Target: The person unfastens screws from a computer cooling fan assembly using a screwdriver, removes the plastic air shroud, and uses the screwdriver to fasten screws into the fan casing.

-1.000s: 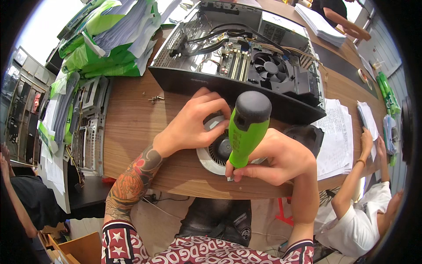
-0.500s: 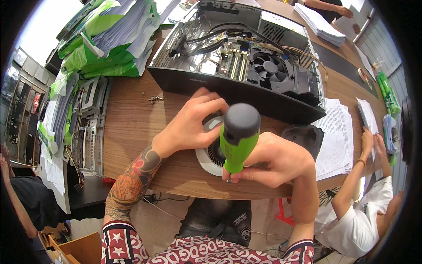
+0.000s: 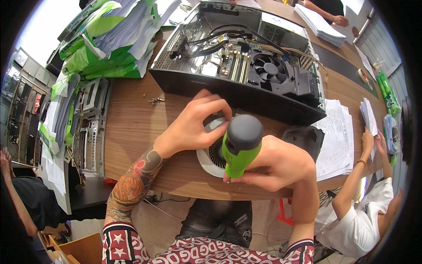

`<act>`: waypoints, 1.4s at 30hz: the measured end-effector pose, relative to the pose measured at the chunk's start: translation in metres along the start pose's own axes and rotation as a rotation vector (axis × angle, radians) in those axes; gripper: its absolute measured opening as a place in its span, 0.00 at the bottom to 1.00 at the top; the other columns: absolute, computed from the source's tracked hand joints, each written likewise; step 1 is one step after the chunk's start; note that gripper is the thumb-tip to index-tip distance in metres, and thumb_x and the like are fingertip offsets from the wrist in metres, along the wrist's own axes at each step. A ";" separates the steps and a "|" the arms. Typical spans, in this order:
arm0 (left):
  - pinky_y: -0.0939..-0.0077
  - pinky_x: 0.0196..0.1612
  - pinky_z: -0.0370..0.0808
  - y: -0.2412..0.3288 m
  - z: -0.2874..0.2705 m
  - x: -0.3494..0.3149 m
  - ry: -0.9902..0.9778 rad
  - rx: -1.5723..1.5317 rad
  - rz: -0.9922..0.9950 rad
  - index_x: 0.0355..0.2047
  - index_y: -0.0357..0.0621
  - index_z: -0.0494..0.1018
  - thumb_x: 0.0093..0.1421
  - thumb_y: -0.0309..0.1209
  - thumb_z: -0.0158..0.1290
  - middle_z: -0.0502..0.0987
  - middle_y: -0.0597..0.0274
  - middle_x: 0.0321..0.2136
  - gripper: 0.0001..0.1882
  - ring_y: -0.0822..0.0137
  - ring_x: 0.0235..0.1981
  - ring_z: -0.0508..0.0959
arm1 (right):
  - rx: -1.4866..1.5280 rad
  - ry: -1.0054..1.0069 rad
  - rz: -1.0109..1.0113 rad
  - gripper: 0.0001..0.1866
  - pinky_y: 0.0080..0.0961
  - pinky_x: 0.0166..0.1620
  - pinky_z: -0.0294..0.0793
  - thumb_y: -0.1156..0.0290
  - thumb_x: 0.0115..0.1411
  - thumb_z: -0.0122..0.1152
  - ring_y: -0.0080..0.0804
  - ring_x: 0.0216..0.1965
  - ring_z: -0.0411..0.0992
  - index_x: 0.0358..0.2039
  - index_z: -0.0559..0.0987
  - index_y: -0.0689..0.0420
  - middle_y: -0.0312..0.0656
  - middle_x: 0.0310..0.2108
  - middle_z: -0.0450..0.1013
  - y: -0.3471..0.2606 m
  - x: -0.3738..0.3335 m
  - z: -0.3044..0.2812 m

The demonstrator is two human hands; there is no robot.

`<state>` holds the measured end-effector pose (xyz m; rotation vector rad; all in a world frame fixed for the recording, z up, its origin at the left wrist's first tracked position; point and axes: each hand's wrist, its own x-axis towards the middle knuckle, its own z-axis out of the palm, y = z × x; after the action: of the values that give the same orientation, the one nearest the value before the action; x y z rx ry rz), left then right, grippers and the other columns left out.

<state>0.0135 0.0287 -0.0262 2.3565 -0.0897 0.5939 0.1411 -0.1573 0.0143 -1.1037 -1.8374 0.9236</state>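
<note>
A round cooler (image 3: 210, 163) with a pale grey ring and dark radial fins lies on the wooden table before me. My left hand (image 3: 200, 119) is curled round its far side, thumb and forefinger at the ring; the fingertips are partly hidden. My right hand (image 3: 281, 163) grips a screwdriver (image 3: 241, 147) with a green handle and a black rounded end, held almost upright over the cooler. The handle and hand hide its tip and much of the cooler. Just beyond both hands stands an open computer case (image 3: 237, 94), with cables, a board and a black fan (image 3: 269, 69) inside.
Small metal screws (image 3: 156, 101) lie left of my left hand. A black plastic part (image 3: 303, 141) and printed sheets (image 3: 336, 141) are at the right. Green-wrapped paper stacks (image 3: 110, 48) and metal frames (image 3: 90, 132) stand left. Co-workers' hands (image 3: 368, 143) handle papers at the right.
The screwdriver's handle end has shifted slightly toward me and to the right. My left hand keeps nearly the same place at the cooler. A co-worker's hand at the top right has moved a little.
</note>
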 end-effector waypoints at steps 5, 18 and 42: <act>0.64 0.45 0.68 -0.001 0.001 0.000 -0.010 -0.005 -0.028 0.30 0.41 0.74 0.50 0.24 0.59 0.76 0.56 0.31 0.06 0.55 0.37 0.72 | 0.007 0.029 -0.032 0.07 0.33 0.37 0.75 0.77 0.54 0.64 0.46 0.34 0.76 0.35 0.80 0.61 0.47 0.34 0.76 0.001 -0.001 -0.004; 0.65 0.45 0.68 0.001 0.000 -0.001 -0.003 -0.034 -0.028 0.29 0.41 0.75 0.50 0.24 0.60 0.77 0.57 0.31 0.06 0.54 0.37 0.72 | 0.000 -0.041 0.027 0.08 0.33 0.30 0.70 0.76 0.48 0.66 0.42 0.27 0.72 0.29 0.76 0.61 0.42 0.27 0.69 -0.004 -0.001 -0.001; 0.67 0.46 0.66 0.005 -0.002 0.000 -0.006 -0.046 -0.024 0.29 0.42 0.75 0.49 0.25 0.60 0.77 0.60 0.31 0.06 0.59 0.36 0.73 | -0.015 -0.127 0.023 0.10 0.38 0.30 0.68 0.75 0.49 0.62 0.48 0.27 0.69 0.30 0.71 0.61 0.45 0.26 0.67 -0.001 0.001 0.008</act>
<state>0.0115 0.0264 -0.0220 2.3120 -0.0769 0.5673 0.1330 -0.1580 0.0121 -1.0996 -1.9400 1.0149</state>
